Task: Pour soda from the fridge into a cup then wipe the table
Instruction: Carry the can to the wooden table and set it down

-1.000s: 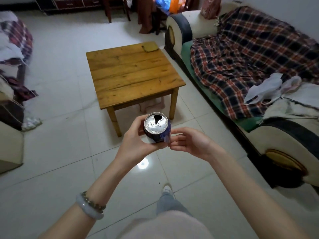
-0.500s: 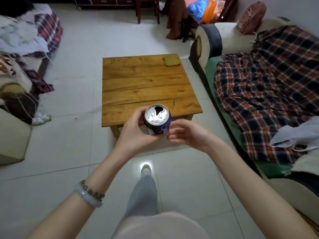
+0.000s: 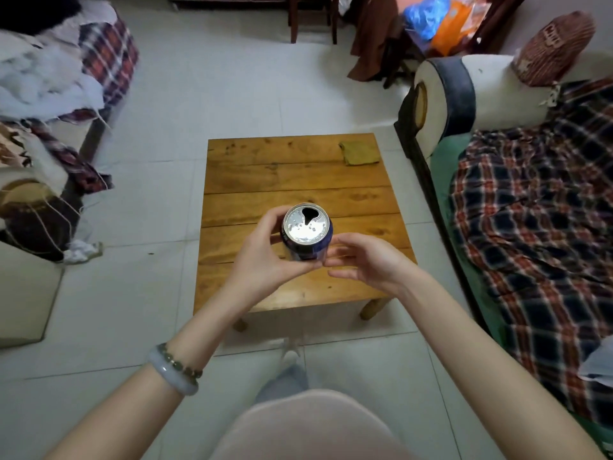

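Observation:
An opened blue soda can (image 3: 306, 231) with a silver top stands upright in my left hand (image 3: 265, 260), held above the near half of a low wooden table (image 3: 292, 180). My right hand (image 3: 368, 262) is cupped beside the can's right side, fingertips close to it, whether touching I cannot tell. A folded yellow-green cloth (image 3: 360, 153) lies on the table's far right corner. No cup is in sight.
A sofa with a plaid blanket (image 3: 537, 207) runs along the table's right side. A cluttered armchair (image 3: 43, 180) with clothes stands at the left. Chairs and bags (image 3: 431, 21) stand at the back. Pale tiled floor surrounds the table.
I have walked up to the table; it now lies right under my hands. The can stays upright in my left hand, the right hand still beside it.

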`<state>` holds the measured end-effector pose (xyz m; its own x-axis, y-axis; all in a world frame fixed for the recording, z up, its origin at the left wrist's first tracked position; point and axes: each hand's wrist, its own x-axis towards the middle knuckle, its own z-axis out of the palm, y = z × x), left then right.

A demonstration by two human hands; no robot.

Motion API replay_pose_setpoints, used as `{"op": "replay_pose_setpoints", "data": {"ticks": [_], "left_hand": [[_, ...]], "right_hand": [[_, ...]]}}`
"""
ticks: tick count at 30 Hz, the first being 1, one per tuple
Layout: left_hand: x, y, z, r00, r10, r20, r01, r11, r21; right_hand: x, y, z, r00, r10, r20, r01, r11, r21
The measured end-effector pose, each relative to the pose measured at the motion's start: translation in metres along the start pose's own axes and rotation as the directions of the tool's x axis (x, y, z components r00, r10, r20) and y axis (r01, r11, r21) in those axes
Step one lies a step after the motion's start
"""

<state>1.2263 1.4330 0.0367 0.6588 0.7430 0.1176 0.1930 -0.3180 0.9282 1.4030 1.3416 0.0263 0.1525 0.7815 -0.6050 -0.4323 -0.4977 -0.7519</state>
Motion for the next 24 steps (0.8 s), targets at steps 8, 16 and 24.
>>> {"op": "replay_pose_setpoints", "data": {"ticks": [8,16,24], "left_hand": [[0.102,-0.034,-0.001,0.998,-0.057,0.006,0.057,0.998,0.03],[0.172,-0.089,0.017,0.988,-0.143,-0.059,0.145,0.989,0.032],[0.213,-0.18,0.05,0.966,-0.239,-0.102,0.24,0.971,-0.004]], "right_hand": [[0.091,-0.063,-0.025,1.0,0.016,-0.014,-0.018,0.995,-0.095],[0.18,-0.077,-0.049,1.0,-0.009,-0.022,-0.003,0.862,-0.508],[0.261,-0.047,-0.069,0.986,-0.161,0.034,0.144,0.741,-0.656]]}}
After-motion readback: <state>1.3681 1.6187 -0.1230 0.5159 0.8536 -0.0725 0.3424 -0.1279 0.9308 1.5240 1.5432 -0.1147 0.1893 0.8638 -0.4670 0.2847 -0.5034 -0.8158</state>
